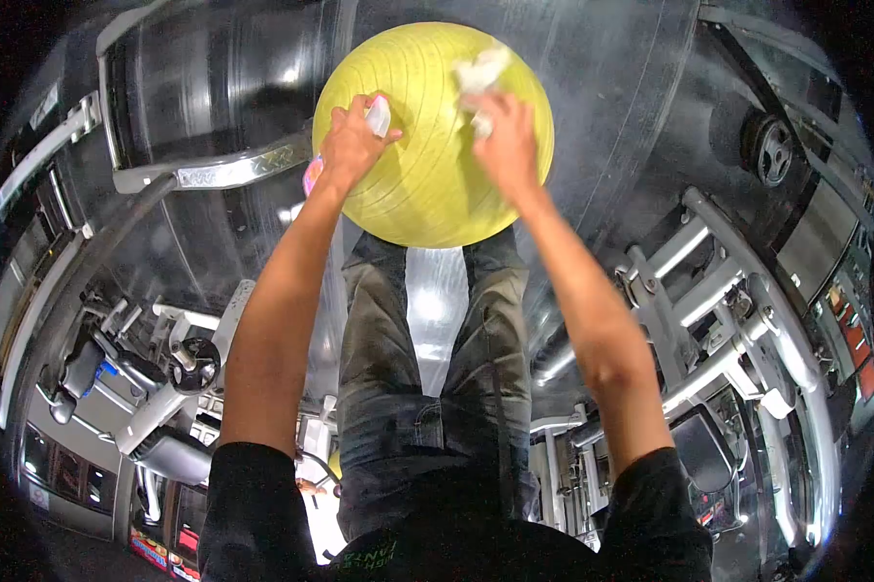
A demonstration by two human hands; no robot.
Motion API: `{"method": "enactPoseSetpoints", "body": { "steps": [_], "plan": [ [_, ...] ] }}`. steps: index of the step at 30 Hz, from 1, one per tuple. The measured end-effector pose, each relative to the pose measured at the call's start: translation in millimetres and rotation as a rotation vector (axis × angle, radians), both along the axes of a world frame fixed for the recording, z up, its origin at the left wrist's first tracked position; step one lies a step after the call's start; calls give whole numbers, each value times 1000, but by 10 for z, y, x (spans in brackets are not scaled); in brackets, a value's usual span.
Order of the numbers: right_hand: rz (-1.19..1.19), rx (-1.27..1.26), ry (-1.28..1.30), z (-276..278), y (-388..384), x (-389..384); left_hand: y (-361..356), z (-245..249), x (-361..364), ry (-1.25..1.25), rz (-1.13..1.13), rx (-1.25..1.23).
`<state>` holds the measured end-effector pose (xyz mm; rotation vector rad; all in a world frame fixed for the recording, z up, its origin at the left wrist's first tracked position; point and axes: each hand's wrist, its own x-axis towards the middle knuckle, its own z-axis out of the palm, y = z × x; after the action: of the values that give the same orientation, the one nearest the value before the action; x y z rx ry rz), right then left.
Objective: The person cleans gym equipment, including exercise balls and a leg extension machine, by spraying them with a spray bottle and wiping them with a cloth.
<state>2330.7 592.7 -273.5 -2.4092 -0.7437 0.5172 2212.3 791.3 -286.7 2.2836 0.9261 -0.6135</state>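
Observation:
A large yellow-green exercise ball [417, 184] with ridged rings sits in front of my legs. On its left side is my left hand [352, 145], fingers curled round a small white object with a pink edge [379, 116]. My right hand [505, 141] is at the ball's upper right, slightly blurred, and grips a crumpled white cloth or tissue [482, 70]. Part of the cloth sticks out beyond the fingers. A pink and orange round shape [313, 175] shows at the ball's left edge; what it belongs to is hidden.
Dark shiny flooring [611, 126] surrounds the ball. A metal frame [243, 167] reaches toward the ball from the left. Gym machines [708, 310] stand at the right, others at the lower left. A round weight plate [772, 150] is at the upper right.

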Motion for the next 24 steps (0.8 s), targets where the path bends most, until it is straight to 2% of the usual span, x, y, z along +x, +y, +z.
{"method": "enactPoseSetpoints", "body": {
  "steps": [3, 4, 5, 6, 7, 9, 10, 12, 14, 15, 17, 18, 20, 22, 24],
  "plan": [
    [238, -15, 87, 253, -75, -484, 18, 104, -108, 34, -1, -24],
    [235, -15, 88, 299, -102, -512, 40, 67, -228, 35, -4, -24],
    [334, 43, 173, 344, -141, -530, 58, 18, -389, -5, -27, -33],
    [434, 100, 255, 367, -172, -515, 62, -14, -495, -48, -50, -43],
    [429, 98, 253, 380, -156, -421, 55, 16, -529, -51, -54, -46],
    [516, 133, 405, 334, -94, -144, 57, 67, -569, -145, 63, -28],
    [468, 146, 317, 279, -72, -5, 67, 55, -535, -146, 60, -29],
    [134, 173, 322, 184, 5, 255, 82, 39, -474, -78, 41, -19],
    [-227, 210, 233, -226, -35, 474, 60, 96, -360, -48, 69, -39],
    [-226, 212, 233, -192, -27, 536, 58, 109, -309, -20, 91, -63],
    [-738, -190, 609, -153, 29, 647, 81, 143, -250, 20, 74, -88],
    [-737, -188, 613, -173, 41, 530, 99, 148, -236, 60, 54, -117],
    [-498, 118, 234, -174, 10, 64, 190, -40, -394, 14, 25, -105],
    [-200, 313, 323, -29, 4, -252, 297, -118, -469, -29, -7, -97],
    [117, 309, 495, 221, -52, -406, 412, -104, -470, -71, 16, -45]
  ]
}}
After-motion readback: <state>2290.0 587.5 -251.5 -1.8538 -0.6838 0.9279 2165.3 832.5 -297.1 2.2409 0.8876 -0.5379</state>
